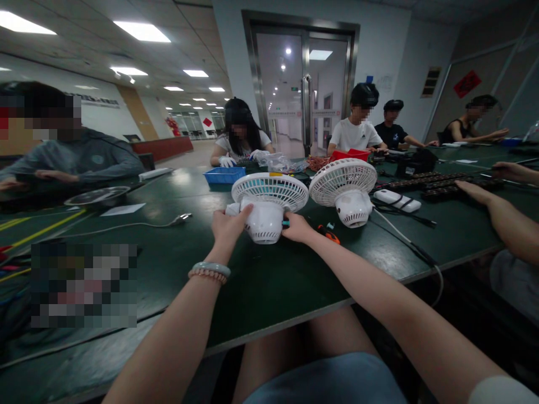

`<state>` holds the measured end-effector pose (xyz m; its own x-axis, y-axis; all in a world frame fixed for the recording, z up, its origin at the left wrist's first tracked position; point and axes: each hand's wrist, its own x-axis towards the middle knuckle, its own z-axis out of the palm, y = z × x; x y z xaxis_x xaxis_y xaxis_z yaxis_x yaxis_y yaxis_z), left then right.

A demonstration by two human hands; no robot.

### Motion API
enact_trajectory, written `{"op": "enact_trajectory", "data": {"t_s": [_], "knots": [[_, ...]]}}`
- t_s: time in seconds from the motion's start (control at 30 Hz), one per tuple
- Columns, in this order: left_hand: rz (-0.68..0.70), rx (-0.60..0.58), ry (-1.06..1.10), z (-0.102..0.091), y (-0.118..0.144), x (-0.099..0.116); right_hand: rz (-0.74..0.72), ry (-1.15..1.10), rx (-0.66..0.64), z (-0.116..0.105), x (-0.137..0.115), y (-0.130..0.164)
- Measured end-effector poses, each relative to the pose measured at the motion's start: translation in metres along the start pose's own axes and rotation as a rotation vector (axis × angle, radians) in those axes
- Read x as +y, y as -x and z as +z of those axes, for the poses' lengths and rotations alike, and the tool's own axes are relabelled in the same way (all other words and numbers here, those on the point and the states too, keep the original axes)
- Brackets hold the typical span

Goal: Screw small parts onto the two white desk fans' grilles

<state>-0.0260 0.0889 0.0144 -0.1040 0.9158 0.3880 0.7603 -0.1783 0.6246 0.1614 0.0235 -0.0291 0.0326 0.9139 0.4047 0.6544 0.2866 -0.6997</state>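
Fan [269, 205] sits face-down on the green table [261, 292], centre of frame. Left hand [227, 227] grips its white housing; right hand [297, 227] pinches a small teal-tipped tool against the side, probably a screwdriver. I'd keep the housing braced so the tip stays seated. A second fan [346, 188] stands just right. Behind, a blue tray [224, 175] and red bin [353, 154]; can't see what's in them.

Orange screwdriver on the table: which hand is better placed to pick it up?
Right, probably. The right hand sits just beside the orange screwdriver, while the left hand grips the fan on the far side.
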Motion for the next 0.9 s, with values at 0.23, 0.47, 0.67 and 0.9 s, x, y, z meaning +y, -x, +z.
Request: {"op": "enact_trajectory", "data": {"t_s": [0.23,0.47,0.67,0.9], "knots": [[0.124,0.23,0.051,-0.009,0.025,0.028,0.049,0.073,-0.076,0.007,0.008,-0.005],[0.253,0.226,0.043,-0.006,0.036,0.036,0.074,0.063,-0.065,0.011,0.011,-0.005],[0.252,0.244,0.038,-0.008,0.044,0.04,0.036,0.045,-0.041,0.012,0.01,-0.003],[0.26,0.256,0.053,-0.008,0.05,0.043,0.012,0.061,-0.018,0.011,0.008,-0.002]]}}
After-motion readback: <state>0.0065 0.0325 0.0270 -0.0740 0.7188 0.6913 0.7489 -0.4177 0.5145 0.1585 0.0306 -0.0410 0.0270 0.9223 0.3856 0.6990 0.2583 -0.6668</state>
